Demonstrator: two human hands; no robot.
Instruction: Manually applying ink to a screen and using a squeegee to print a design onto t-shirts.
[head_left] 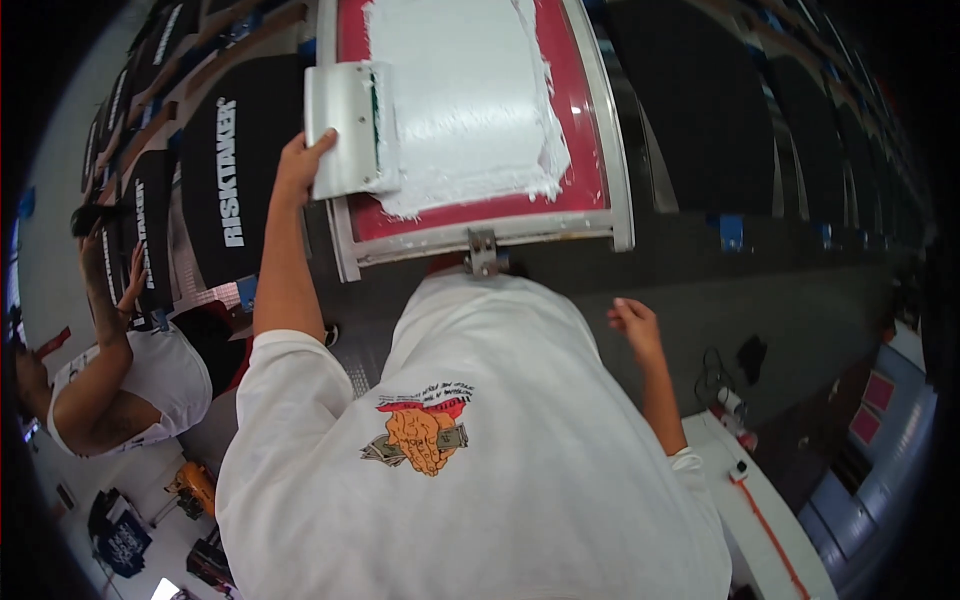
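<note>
Head view looks down on a screen printing frame (480, 225) with a metal rim and a red mesh border; most of its inside is covered with white ink (465, 100), thick and uneven along the edges. At the left side of this frame lies a wide metal squeegee (345, 130), its blade on the ink. The left hand (298, 165) is closed on the lower left edge of the squeegee, with the fingers over its handle. The right hand (635, 325) hangs free below the frame and to its right, loosely curled and holding nothing. A small metal clamp (483, 252) sits at the middle of the near rim of the frame.

Left of the frame, black shirts (235, 180) with white lettering lie flat on a row of platens. More dark platens (700, 100) stand right of the frame. Far left of the frame, another person in a white shirt (160, 375) touches one black shirt. Below and right of the frame, a white table (765, 520) carries small things.
</note>
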